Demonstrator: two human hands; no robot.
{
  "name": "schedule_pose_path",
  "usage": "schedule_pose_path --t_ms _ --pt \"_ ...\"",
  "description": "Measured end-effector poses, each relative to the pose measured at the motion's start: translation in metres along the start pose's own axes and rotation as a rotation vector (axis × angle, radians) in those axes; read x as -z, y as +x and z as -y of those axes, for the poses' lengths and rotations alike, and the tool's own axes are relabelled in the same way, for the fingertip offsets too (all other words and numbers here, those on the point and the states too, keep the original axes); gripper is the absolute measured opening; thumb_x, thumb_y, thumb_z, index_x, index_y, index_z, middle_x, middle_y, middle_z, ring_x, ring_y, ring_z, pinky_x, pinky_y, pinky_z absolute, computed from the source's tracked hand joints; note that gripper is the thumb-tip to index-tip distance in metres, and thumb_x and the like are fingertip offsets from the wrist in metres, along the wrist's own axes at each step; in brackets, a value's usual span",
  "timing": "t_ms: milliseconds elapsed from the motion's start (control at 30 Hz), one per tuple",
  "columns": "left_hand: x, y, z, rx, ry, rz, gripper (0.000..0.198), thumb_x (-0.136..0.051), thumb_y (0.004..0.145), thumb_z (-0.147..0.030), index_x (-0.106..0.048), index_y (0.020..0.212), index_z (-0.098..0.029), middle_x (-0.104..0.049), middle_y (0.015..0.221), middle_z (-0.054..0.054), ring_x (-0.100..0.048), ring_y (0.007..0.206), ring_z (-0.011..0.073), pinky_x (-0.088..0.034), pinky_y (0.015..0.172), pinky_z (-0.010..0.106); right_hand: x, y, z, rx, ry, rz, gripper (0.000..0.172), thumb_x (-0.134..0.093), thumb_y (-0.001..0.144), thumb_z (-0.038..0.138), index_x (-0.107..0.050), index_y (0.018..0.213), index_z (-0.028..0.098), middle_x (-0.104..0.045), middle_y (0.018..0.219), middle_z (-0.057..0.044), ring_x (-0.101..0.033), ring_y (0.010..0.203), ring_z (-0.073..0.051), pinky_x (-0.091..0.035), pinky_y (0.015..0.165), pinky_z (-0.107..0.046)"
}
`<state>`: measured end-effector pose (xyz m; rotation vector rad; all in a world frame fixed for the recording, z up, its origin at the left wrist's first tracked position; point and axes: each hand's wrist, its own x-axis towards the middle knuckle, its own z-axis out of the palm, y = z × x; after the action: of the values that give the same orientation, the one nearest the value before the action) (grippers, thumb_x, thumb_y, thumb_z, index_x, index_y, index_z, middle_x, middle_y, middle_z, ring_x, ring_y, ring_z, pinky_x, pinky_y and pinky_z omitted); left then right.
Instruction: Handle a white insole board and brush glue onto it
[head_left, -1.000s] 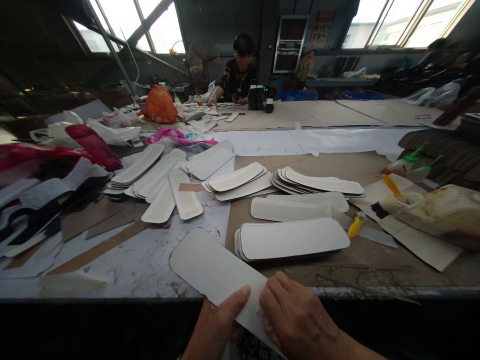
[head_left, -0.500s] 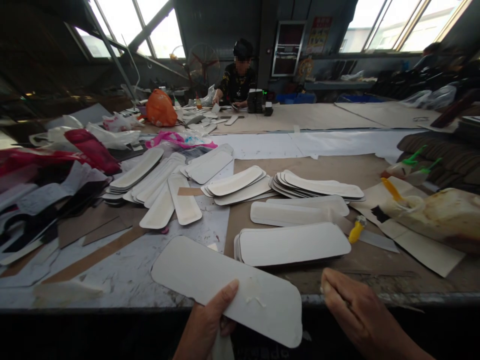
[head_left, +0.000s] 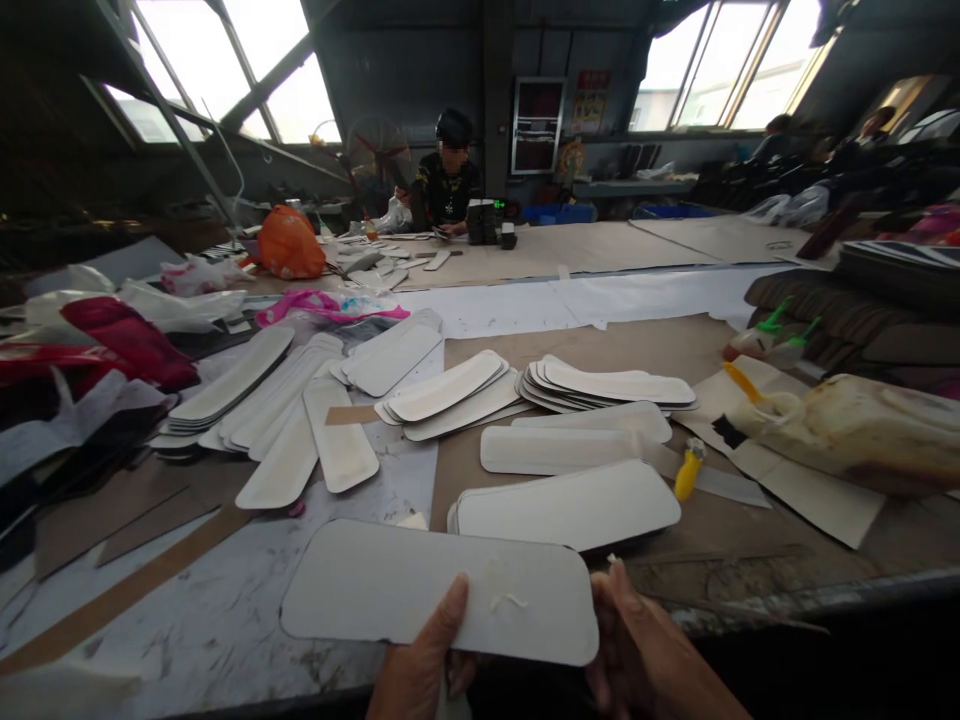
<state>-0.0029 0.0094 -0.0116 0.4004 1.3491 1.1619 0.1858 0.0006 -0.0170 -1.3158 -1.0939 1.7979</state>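
A long white board piece with rounded corners point(head_left: 420, 590) is held flat and level above the near table edge. My left hand point(head_left: 424, 665) grips its near edge, thumb on top beside a small smear of glue. My right hand point(head_left: 637, 650) holds the piece's right end. Just behind it lies a stack of the same white pieces point(head_left: 570, 505) on brown paper.
Several more stacks of white pieces point(head_left: 611, 385) fan across the table, some to the left point(head_left: 247, 400). A yellow-handled tool point(head_left: 686, 472) and glue bottles point(head_left: 757, 395) lie right. Bags and scraps point(head_left: 112, 340) crowd the left. A person point(head_left: 448, 180) works at the far table.
The white piece has swung from slanted to level in front of me. My right hand left it, then came back to its right end. The view has shifted to the right.
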Motion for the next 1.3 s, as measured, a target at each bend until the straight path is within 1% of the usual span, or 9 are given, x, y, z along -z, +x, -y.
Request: schedule_pose_path --t_ms 67,200,300,367,567,800,1067,1200,1300 --pt "-0.004 0.002 0.002 0.005 0.006 0.023 0.060 -0.075 0.045 -0.064 -0.048 0.058 -0.013 -0.035 0.035 -0.008 -0.030 0.029 0.0031 -0.022 0.028 0.014 0.004 0.003 0.002 0.146 -0.219 -0.142 0.060 -0.026 0.085 0.068 -0.053 0.092 0.015 -0.054 0.059 -0.001 -0.051 0.044 -0.013 -0.041 0.038 -0.023" --pt "-0.013 -0.003 -0.002 -0.005 0.056 -0.029 0.060 -0.074 0.044 -0.066 -0.047 0.059 -0.014 -0.034 0.034 -0.009 -0.028 0.029 0.0035 -0.022 0.027 0.015 0.005 0.003 0.018 0.821 -0.932 -0.601 0.032 -0.052 0.087 0.033 -0.054 0.115 0.017 -0.058 0.099 -0.011 -0.057 0.086 -0.024 -0.048 0.073 -0.039" --pt "-0.016 -0.009 -0.009 0.003 0.129 -0.027 0.060 -0.070 0.048 -0.068 -0.041 0.049 -0.016 -0.031 0.033 -0.008 -0.029 0.028 0.0043 -0.024 0.029 0.017 -0.005 0.002 0.031 1.018 -1.154 -0.418 0.020 -0.045 0.089 0.014 -0.061 0.102 0.017 -0.060 0.085 -0.007 -0.054 0.080 -0.022 -0.045 0.071 -0.035" --pt "-0.016 -0.013 -0.012 -0.021 0.173 -0.001 0.061 -0.067 0.052 -0.069 -0.036 0.044 -0.017 -0.030 0.032 -0.007 -0.030 0.028 0.0049 -0.024 0.030 0.018 -0.015 0.003 0.036 1.032 -1.171 -0.303 0.021 -0.042 0.090 0.011 -0.063 0.090 0.015 -0.059 0.076 -0.005 -0.052 0.071 -0.019 -0.042 0.064 -0.032" --pt "-0.017 -0.027 -0.019 -0.065 0.144 0.006 0.054 -0.070 0.056 -0.062 -0.040 0.051 -0.017 -0.031 0.036 -0.007 -0.029 0.033 0.0052 -0.023 0.032 0.018 -0.031 0.005 0.034 1.111 -1.289 -0.271 0.028 -0.036 0.089 0.005 -0.059 0.076 0.013 -0.053 0.066 -0.006 -0.048 0.061 -0.017 -0.039 0.057 -0.028" --pt "-0.013 -0.034 -0.017 -0.013 0.067 0.041 0.053 -0.075 0.052 -0.057 -0.041 0.054 -0.017 -0.035 0.039 -0.007 -0.031 0.036 0.0057 -0.023 0.035 0.018 -0.038 0.003 0.035 1.011 -1.286 -0.191 0.023 -0.036 0.083 0.005 -0.051 0.068 0.015 -0.050 0.067 -0.005 -0.048 0.061 -0.017 -0.041 0.052 -0.027" --pt "-0.002 -0.038 -0.016 0.073 0.071 -0.055 0.056 -0.078 0.040 -0.061 -0.046 0.054 -0.017 -0.036 0.036 -0.007 -0.034 0.035 0.0076 -0.025 0.036 0.020 -0.007 0.016 0.051 0.971 -1.077 -0.497 0.016 -0.041 0.080 0.008 -0.043 0.070 0.020 -0.044 0.065 0.000 -0.046 0.058 -0.015 -0.042 0.054 -0.027" --pt "-0.003 -0.039 -0.016 0.080 0.066 -0.041 0.055 -0.078 0.038 -0.061 -0.048 0.053 -0.017 -0.036 0.036 -0.008 -0.034 0.036 0.0080 -0.026 0.037 0.021 -0.012 -0.002 0.051 0.998 -1.079 -0.165 0.017 -0.041 0.086 0.008 -0.054 0.094 0.016 -0.055 0.084 -0.006 -0.054 0.074 -0.016 -0.047 0.066 -0.026" --pt "-0.005 -0.040 -0.013 0.047 0.066 -0.032 0.055 -0.078 0.040 -0.061 -0.051 0.056 -0.016 -0.041 0.038 -0.006 -0.038 0.037 0.0096 -0.027 0.036 0.021 -0.027 -0.010 0.045 1.091 -1.130 0.002 0.020 -0.038 0.091 0.010 -0.057 0.096 0.013 -0.058 0.079 -0.007 -0.053 0.068 -0.016 -0.046 0.059 -0.025"
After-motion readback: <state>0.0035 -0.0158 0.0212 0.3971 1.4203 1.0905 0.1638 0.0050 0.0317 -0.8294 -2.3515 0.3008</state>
